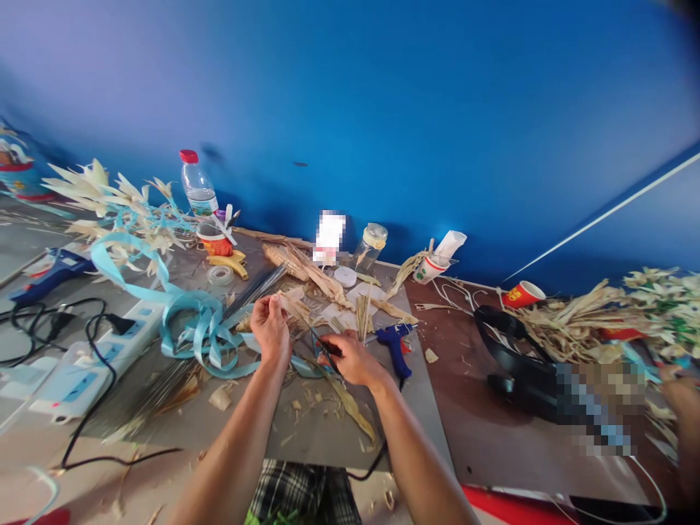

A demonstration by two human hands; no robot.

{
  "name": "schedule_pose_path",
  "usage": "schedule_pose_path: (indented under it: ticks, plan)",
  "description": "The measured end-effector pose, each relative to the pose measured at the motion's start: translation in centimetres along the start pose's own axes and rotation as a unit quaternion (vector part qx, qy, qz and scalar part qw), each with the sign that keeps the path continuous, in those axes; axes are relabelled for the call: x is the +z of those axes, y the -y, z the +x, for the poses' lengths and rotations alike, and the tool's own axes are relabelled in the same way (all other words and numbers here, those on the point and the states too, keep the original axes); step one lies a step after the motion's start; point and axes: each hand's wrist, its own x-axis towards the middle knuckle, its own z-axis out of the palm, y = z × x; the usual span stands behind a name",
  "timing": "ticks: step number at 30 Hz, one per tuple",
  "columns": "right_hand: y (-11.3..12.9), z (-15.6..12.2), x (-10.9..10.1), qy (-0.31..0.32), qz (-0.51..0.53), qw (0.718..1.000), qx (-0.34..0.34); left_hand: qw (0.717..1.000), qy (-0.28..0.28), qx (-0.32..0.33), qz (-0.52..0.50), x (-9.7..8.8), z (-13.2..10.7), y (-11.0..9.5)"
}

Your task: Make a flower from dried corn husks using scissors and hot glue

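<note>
My left hand (270,326) is raised over the grey table (328,437), fingers pinched round a strip of dry corn husk (294,302). My right hand (351,357) is closed on dark scissors (327,348) whose blades point at that husk. A blue glue gun (394,341) lies just right of my right hand. Light blue ribbon (197,321) curls in loops left of my left hand. Husk scraps (350,408) litter the table below my hands.
A bundle of thin dark wires (240,299), a white power strip (117,346) with black cables, a water bottle (197,186), a glass jar (370,246), paper cups (522,294) and husk flowers (109,193) crowd the table. Another person's hand (681,394) shows at far right.
</note>
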Motion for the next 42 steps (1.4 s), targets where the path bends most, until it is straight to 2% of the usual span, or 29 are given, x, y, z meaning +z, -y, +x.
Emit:
schedule_pose_path:
  ticks: [5, 16, 19, 27, 33, 37, 42]
  plan:
    - [-0.2, 0.0, -0.1, 0.030, -0.011, 0.999, 0.000, 1.000, 0.000, 0.003, 0.024, 0.0, -0.1, -0.1]
    - [0.1, 0.0, -0.4, 0.042, -0.010, 0.999, 0.015, 0.999, 0.005, -0.034, 0.011, -0.1, -0.1, 0.1]
    - [0.1, 0.0, -0.3, 0.049, 0.013, 0.998, 0.023, 0.999, 0.005, -0.037, 0.014, -0.2, -0.1, 0.1]
    - [0.2, -0.1, -0.5, 0.056, 0.085, 0.993, 0.056, 0.998, 0.012, 0.012, 0.064, -0.2, 0.0, 0.2]
    - [-0.1, 0.0, -0.6, 0.070, 0.134, 0.988, 0.039, 0.997, 0.010, 0.028, 0.065, -0.2, 0.0, 0.2]
    - [-0.3, 0.0, -0.4, 0.082, 0.161, 0.983, 0.025, 0.993, -0.004, 0.051, 0.103, -0.4, 0.1, 0.2]
    - [-0.9, -0.3, -0.6, 0.140, 0.228, 0.963, 0.038, 0.994, -0.028, 0.051, 0.094, -0.4, 0.1, 0.2]
